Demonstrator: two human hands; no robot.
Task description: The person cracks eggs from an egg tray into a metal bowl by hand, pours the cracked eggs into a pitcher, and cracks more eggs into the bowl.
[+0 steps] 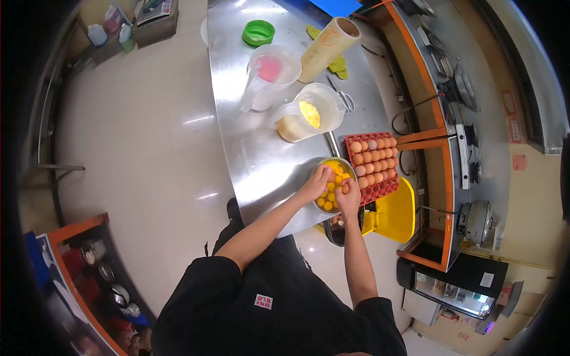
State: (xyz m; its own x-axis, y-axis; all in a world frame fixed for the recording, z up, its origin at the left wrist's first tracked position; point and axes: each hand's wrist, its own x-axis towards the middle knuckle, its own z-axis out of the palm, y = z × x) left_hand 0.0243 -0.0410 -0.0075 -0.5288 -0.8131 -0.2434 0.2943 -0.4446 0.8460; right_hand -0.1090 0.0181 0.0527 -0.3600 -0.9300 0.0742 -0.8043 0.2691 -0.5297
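A round metal bowl [316,206] with several yellow yolks in it stands near the steel table's front edge. Over its left side is my left hand [316,183], fingers closed around a brown egg [331,176]. My right hand [348,195] is over the bowl's right side, its fingers pinched on another brown egg or piece of shell [345,188]. Right of the bowl lies a red egg tray [369,196] with rows of brown eggs and some vacant hollows at its near end. A metal handle [333,144] shows just behind the bowl.
On the steel table [249,172] stand a jug with yellow contents [309,115], another jug [270,77], an upright film roll [326,50], scissors [344,98] and a green ring [258,32]. Below the table's right corner is a black bin [336,235] with a yellow lid [399,210].
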